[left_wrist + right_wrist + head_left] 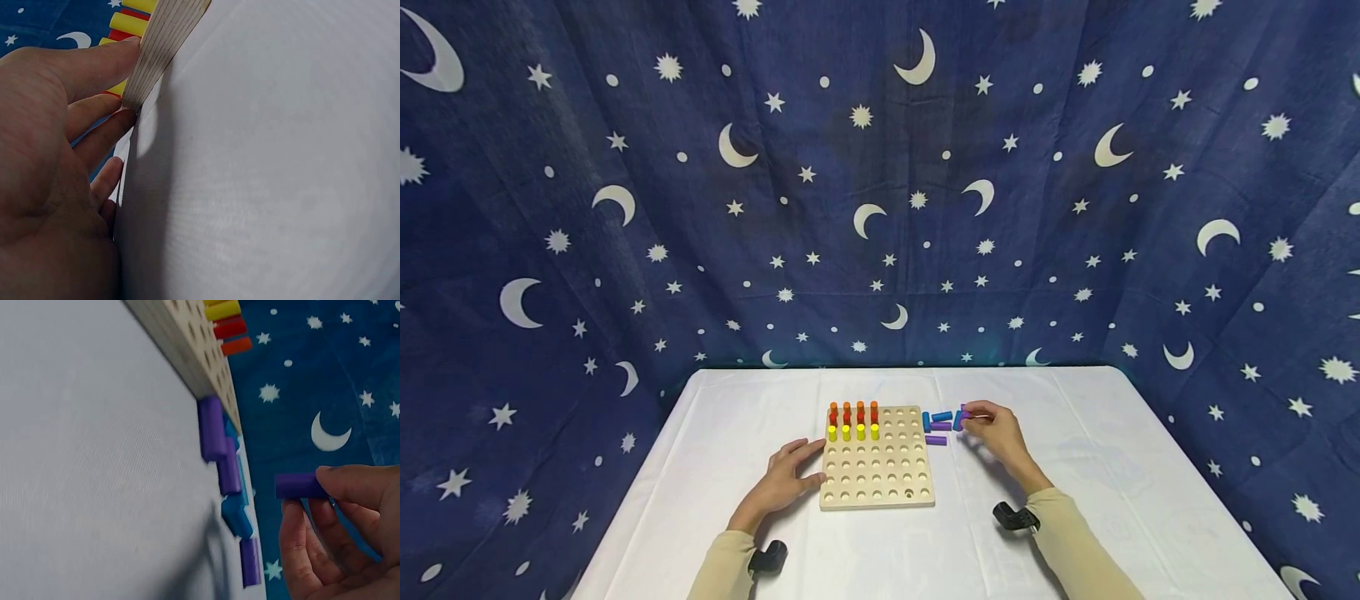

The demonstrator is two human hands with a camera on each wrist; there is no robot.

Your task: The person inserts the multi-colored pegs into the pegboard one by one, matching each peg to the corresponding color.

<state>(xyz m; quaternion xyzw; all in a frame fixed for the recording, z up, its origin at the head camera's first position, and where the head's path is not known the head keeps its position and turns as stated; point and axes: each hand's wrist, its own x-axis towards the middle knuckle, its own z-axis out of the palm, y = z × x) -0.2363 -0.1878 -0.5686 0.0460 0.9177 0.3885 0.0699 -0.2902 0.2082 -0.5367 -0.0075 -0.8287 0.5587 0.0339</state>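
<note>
A wooden pegboard (877, 479) lies on the white table, with short rows of orange, red and yellow pegs (861, 432) upright in its far left part. My left hand (781, 481) rests against the board's left edge, thumb and fingertips touching its side (164, 53). Right of the board, my right hand (1000, 435) holds a purple peg (298, 486) between thumb and fingertips, raised off the table in the right wrist view. Loose purple pegs (936, 440) and blue pegs (942, 416) lie between the board and that hand.
The white tablecloth (715, 467) spreads around the board. A dark blue curtain (880, 275) with moons and stars hangs behind the table's far edge and along both sides.
</note>
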